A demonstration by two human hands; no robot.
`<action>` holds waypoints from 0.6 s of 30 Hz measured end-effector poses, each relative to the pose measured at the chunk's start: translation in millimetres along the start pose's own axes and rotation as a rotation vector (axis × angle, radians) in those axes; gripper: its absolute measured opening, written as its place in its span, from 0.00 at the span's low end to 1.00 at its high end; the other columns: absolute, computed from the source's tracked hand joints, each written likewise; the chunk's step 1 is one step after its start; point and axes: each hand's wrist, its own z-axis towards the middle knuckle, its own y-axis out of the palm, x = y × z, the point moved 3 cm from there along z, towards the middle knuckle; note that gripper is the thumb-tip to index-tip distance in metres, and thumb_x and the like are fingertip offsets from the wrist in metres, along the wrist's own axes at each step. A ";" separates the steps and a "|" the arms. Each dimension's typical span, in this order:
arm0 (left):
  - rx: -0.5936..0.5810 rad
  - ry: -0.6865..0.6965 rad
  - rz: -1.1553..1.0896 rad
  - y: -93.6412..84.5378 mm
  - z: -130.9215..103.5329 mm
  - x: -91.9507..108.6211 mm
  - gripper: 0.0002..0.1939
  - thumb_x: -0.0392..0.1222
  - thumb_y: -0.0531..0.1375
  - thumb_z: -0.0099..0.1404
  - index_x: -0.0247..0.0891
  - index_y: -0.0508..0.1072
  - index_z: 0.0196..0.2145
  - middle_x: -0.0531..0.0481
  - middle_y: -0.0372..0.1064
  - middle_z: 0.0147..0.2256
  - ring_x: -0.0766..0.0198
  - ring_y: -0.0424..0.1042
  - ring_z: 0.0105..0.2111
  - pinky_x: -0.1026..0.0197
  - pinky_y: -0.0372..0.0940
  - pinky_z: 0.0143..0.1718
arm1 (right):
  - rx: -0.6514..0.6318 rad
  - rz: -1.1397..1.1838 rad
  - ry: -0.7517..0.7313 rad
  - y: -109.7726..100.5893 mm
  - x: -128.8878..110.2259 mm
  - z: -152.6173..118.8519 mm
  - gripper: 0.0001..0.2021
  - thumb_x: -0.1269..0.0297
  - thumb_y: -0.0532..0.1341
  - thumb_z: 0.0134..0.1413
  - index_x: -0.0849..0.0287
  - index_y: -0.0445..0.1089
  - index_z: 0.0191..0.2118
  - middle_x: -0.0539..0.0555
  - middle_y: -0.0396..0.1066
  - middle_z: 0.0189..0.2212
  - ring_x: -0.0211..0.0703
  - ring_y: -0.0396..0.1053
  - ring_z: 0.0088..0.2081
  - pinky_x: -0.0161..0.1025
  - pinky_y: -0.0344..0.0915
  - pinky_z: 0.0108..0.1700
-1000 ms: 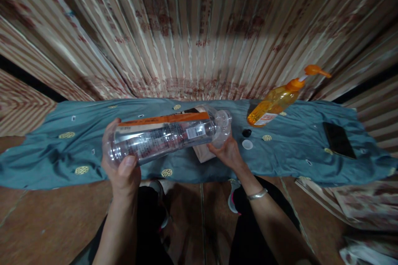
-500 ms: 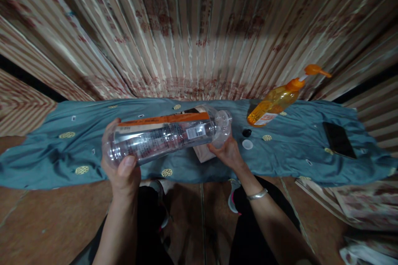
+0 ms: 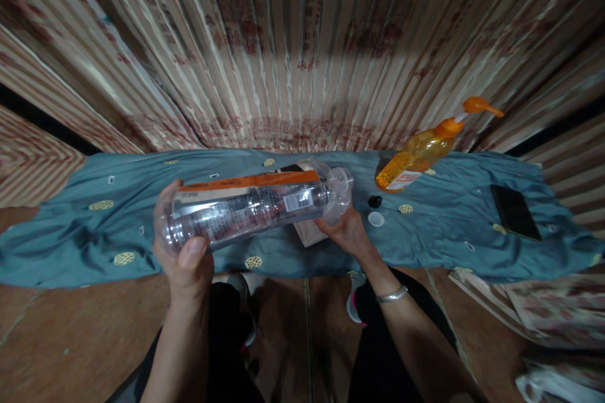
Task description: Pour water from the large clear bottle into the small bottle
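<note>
My left hand (image 3: 186,258) is wrapped round the base of a large clear plastic bottle (image 3: 241,208) with an orange and white label and a barcode. The bottle lies almost level in the air, its neck end pointing right. My right hand (image 3: 347,233), with a metal bangle at the wrist, grips a small translucent container (image 3: 336,209) at the bottle's mouth. Whether the two touch cannot be made out. Just right of this hand, a black cap (image 3: 375,201) and a white round lid (image 3: 375,219) lie on the cloth. Partly hidden below the bottle is a beige flat item (image 3: 309,233).
An orange pump bottle (image 3: 416,154) stands on the teal patterned cloth (image 3: 454,214), back right. Farther right lies a dark flat device (image 3: 515,211). Striped curtains (image 3: 302,44) hang behind the cloth. The person's legs and shoes are below its front edge, over a brown tiled floor (image 3: 70,327).
</note>
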 end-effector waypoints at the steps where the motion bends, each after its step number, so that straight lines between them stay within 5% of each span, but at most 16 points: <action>1: 0.006 -0.021 -0.036 0.1 0.1 -0.6 0.43 0.69 0.72 0.43 0.54 0.83 0.56 0.48 0.77 0.53 0.44 0.77 0.48 0.39 0.75 0.52 | -0.004 0.004 -0.005 -0.5 0.4 0.2 0.46 0.53 0.75 0.52 0.64 0.61 0.72 0.70 0.81 0.59 0.67 0.82 0.57 0.64 0.79 0.60; 7: 0.017 -0.028 -0.028 0.1 -0.6 -3.0 0.44 0.71 0.71 0.41 0.54 0.83 0.56 0.47 0.76 0.55 0.42 0.78 0.51 0.38 0.75 0.53 | -0.018 0.019 0.010 -1.9 1.4 -0.3 0.54 0.42 0.77 0.49 0.64 0.59 0.74 0.70 0.79 0.61 0.68 0.81 0.59 0.64 0.78 0.62; 18: -0.027 -0.015 0.002 -3.9 -3.7 -5.4 0.44 0.71 0.71 0.47 0.56 0.81 0.60 0.48 0.76 0.57 0.44 0.77 0.52 0.40 0.74 0.54 | 0.029 -0.037 -0.017 4.0 8.9 -1.4 0.48 0.44 0.74 0.53 0.66 0.62 0.73 0.71 0.82 0.56 0.69 0.83 0.55 0.62 0.80 0.57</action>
